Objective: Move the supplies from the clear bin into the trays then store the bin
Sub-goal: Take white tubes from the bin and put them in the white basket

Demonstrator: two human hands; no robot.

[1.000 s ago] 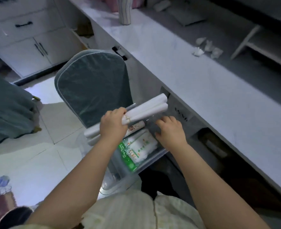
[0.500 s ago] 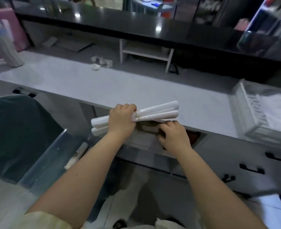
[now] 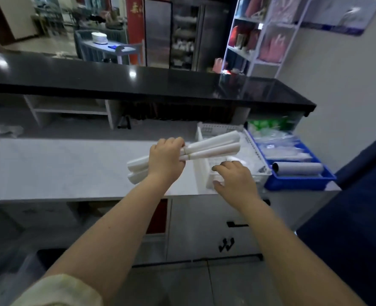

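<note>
Rolls (image 3: 213, 149) sit clenched in my left hand (image 3: 167, 160) at the white tray (image 3: 200, 171); right hand (image 3: 235, 177) loose-fingered, empty (bin not yet stored).

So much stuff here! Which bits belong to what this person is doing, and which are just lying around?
Part of the job:
- left hand gripping the bundle of white rolls
- right hand, open by the white tray
- blue tray

Just lying about:
- crumpled paper on the counter
- pink bags at the back
- stacked plates
</note>
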